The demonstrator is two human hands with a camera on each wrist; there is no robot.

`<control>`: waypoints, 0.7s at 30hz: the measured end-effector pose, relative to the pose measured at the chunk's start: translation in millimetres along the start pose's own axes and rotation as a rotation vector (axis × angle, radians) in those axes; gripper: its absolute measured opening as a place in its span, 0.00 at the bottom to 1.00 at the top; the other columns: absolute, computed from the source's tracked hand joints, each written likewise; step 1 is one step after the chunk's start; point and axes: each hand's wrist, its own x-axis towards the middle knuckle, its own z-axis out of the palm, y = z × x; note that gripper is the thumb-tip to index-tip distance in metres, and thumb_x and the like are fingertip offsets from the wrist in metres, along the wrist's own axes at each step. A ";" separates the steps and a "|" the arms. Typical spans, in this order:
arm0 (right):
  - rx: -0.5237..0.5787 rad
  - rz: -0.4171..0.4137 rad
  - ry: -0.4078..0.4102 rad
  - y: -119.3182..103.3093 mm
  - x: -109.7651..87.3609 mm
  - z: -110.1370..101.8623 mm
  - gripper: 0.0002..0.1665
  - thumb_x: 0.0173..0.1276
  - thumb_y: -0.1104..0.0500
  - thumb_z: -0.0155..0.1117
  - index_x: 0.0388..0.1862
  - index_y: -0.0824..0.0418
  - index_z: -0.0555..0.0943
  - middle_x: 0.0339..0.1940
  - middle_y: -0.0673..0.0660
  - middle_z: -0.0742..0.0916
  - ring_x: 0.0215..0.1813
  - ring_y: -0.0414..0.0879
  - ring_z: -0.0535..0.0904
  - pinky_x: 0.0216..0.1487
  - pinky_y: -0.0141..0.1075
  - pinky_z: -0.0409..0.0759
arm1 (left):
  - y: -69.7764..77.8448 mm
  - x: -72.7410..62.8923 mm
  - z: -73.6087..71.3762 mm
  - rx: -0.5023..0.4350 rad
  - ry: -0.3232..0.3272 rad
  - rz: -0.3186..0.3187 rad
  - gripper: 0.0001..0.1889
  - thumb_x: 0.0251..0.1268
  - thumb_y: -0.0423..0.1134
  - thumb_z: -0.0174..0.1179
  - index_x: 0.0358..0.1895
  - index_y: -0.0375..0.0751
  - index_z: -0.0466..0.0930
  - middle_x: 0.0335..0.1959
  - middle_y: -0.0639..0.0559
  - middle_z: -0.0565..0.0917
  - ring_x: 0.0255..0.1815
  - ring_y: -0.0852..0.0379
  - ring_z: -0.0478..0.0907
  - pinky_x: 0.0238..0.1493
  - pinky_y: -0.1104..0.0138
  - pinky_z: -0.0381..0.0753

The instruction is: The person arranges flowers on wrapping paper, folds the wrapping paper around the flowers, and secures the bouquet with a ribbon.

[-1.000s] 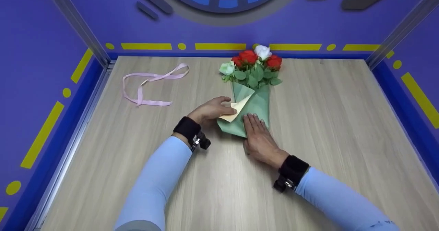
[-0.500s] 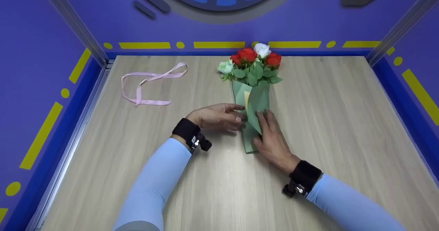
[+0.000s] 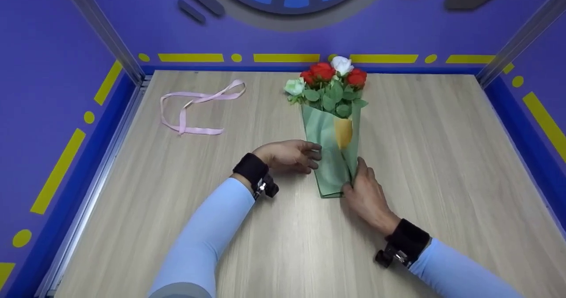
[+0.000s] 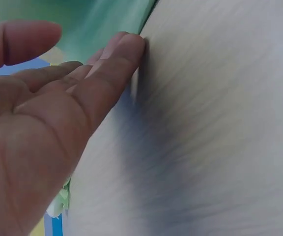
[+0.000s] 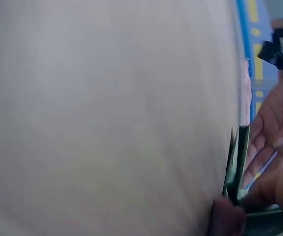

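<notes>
A bouquet of red roses (image 3: 322,71), a white rose (image 3: 342,65) and a pale green flower (image 3: 294,86) lies on the table, its stems inside green wrapping paper (image 3: 327,167). A yellow patch (image 3: 343,133) shows near the paper's upper right. My right hand (image 3: 368,196) pinches the paper's lower right edge, thumb on top; the right wrist view shows the folded paper (image 5: 237,157) between thumb and finger. At the left edge, my left hand (image 3: 289,155) lies with relaxed fingers, palm turned toward the paper; its fingertips (image 4: 131,46) are right at that edge.
A pink ribbon (image 3: 194,97) lies loosely looped on the wooden table (image 3: 274,245), left of the bouquet. Purple-blue panels (image 3: 265,37) with yellow marks stand behind the table and along both sides.
The left hand let go of the cream-backed paper flap, which has folded over to the right across the bouquet. The right hand moved from the paper's front to its lower right edge.
</notes>
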 end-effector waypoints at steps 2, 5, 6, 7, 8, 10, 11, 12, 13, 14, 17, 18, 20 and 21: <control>0.092 0.048 -0.039 3.0 1.6 -4.7 0.44 0.74 0.59 0.56 0.82 0.76 0.53 0.62 0.77 0.77 0.54 0.69 0.83 0.52 0.59 0.83 | 0.8 0.8 0.1 0.008 -0.002 -0.009 0.41 0.74 0.20 0.50 0.87 0.40 0.47 0.84 0.37 0.60 0.79 0.42 0.68 0.76 0.52 0.71; 0.151 0.096 -0.061 6.6 2.7 -9.4 0.34 0.78 0.53 0.56 0.74 0.72 0.65 0.51 0.71 0.84 0.39 0.60 0.88 0.39 0.51 0.86 | 2.2 1.7 1.1 0.072 0.022 -0.017 0.42 0.73 0.18 0.49 0.87 0.43 0.49 0.83 0.38 0.62 0.78 0.43 0.70 0.74 0.52 0.74; 0.137 0.095 -0.051 7.3 2.7 -9.4 0.30 0.78 0.52 0.56 0.69 0.71 0.70 0.47 0.68 0.85 0.35 0.56 0.87 0.35 0.49 0.85 | 3.1 2.3 2.2 0.112 0.037 -0.014 0.42 0.72 0.19 0.49 0.86 0.45 0.51 0.82 0.39 0.64 0.77 0.43 0.71 0.72 0.53 0.76; 0.115 0.083 -0.037 7.5 1.9 -9.2 0.25 0.78 0.52 0.57 0.62 0.70 0.73 0.41 0.65 0.85 0.30 0.55 0.85 0.30 0.50 0.84 | 4.2 3.3 4.0 0.174 0.053 -0.005 0.41 0.73 0.20 0.50 0.86 0.46 0.52 0.81 0.39 0.66 0.75 0.44 0.73 0.70 0.54 0.78; 0.074 0.059 -0.015 7.5 0.8 -8.2 0.21 0.77 0.53 0.57 0.56 0.70 0.75 0.38 0.65 0.85 0.30 0.55 0.85 0.31 0.51 0.84 | 5.5 4.7 6.1 0.245 0.068 0.012 0.40 0.74 0.21 0.51 0.86 0.47 0.53 0.80 0.39 0.68 0.74 0.44 0.74 0.67 0.54 0.80; -0.009 -0.012 0.053 6.2 -1.5 -4.8 0.18 0.75 0.57 0.58 0.52 0.73 0.76 0.41 0.66 0.83 0.37 0.55 0.83 0.37 0.52 0.84 | 8.7 8.1 12.1 0.442 0.087 0.055 0.38 0.75 0.25 0.53 0.86 0.48 0.56 0.77 0.39 0.72 0.73 0.46 0.75 0.63 0.57 0.82; -0.045 -0.057 0.090 5.2 -2.6 -2.5 0.20 0.73 0.60 0.58 0.55 0.75 0.75 0.44 0.67 0.82 0.42 0.57 0.82 0.41 0.54 0.83 | 10.2 10.1 15.2 0.545 0.087 0.078 0.37 0.76 0.27 0.54 0.85 0.48 0.57 0.75 0.39 0.74 0.72 0.47 0.75 0.63 0.58 0.82; -0.063 -0.105 0.121 4.0 -3.7 -0.1 0.22 0.71 0.64 0.58 0.58 0.77 0.73 0.47 0.70 0.81 0.44 0.60 0.82 0.44 0.56 0.83 | 11.4 12.0 18.1 0.643 0.085 0.100 0.36 0.76 0.28 0.54 0.85 0.47 0.58 0.74 0.39 0.75 0.72 0.48 0.75 0.64 0.59 0.81; -0.081 -0.163 0.148 3.3 -4.2 2.4 0.26 0.69 0.67 0.58 0.63 0.79 0.71 0.50 0.73 0.80 0.48 0.64 0.82 0.46 0.58 0.83 | 11.9 14.0 20.2 0.731 0.082 0.125 0.35 0.76 0.29 0.54 0.84 0.46 0.60 0.72 0.39 0.77 0.72 0.48 0.75 0.65 0.60 0.80; -0.093 -0.229 0.168 2.9 -3.9 5.2 0.31 0.67 0.70 0.59 0.68 0.80 0.67 0.55 0.76 0.78 0.53 0.67 0.81 0.51 0.59 0.83 | 12.4 15.2 21.5 0.796 0.083 0.141 0.32 0.77 0.30 0.55 0.82 0.45 0.64 0.71 0.40 0.79 0.72 0.50 0.75 0.67 0.61 0.78; -0.157 -0.419 0.170 2.7 -2.9 12.0 0.42 0.65 0.76 0.57 0.78 0.80 0.57 0.68 0.83 0.71 0.67 0.75 0.74 0.61 0.61 0.80 | 10.3 15.5 19.6 0.794 0.095 0.136 0.23 0.78 0.32 0.55 0.73 0.39 0.75 0.64 0.44 0.83 0.64 0.52 0.78 0.69 0.62 0.74; -0.184 -0.472 0.150 3.0 -2.6 13.4 0.43 0.66 0.77 0.55 0.79 0.79 0.55 0.71 0.84 0.68 0.71 0.78 0.70 0.65 0.62 0.78 | 8.8 14.8 17.1 0.741 0.104 0.133 0.21 0.79 0.33 0.55 0.70 0.39 0.77 0.62 0.46 0.83 0.62 0.54 0.78 0.69 0.63 0.73; -0.241 -0.538 0.091 3.1 -2.8 14.8 0.44 0.68 0.77 0.54 0.82 0.79 0.52 0.76 0.86 0.61 0.76 0.81 0.62 0.68 0.63 0.75 | 5.6 11.3 11.0 0.587 0.126 0.129 0.17 0.80 0.36 0.56 0.67 0.39 0.78 0.59 0.50 0.82 0.59 0.57 0.76 0.68 0.65 0.72; -0.277 -0.550 0.057 2.9 -2.8 14.9 0.44 0.69 0.76 0.53 0.82 0.78 0.52 0.78 0.85 0.60 0.77 0.82 0.59 0.70 0.63 0.74 | 3.8 10.1 7.6 0.485 0.125 0.134 0.16 0.80 0.36 0.57 0.65 0.39 0.78 0.58 0.51 0.81 0.57 0.57 0.76 0.66 0.66 0.73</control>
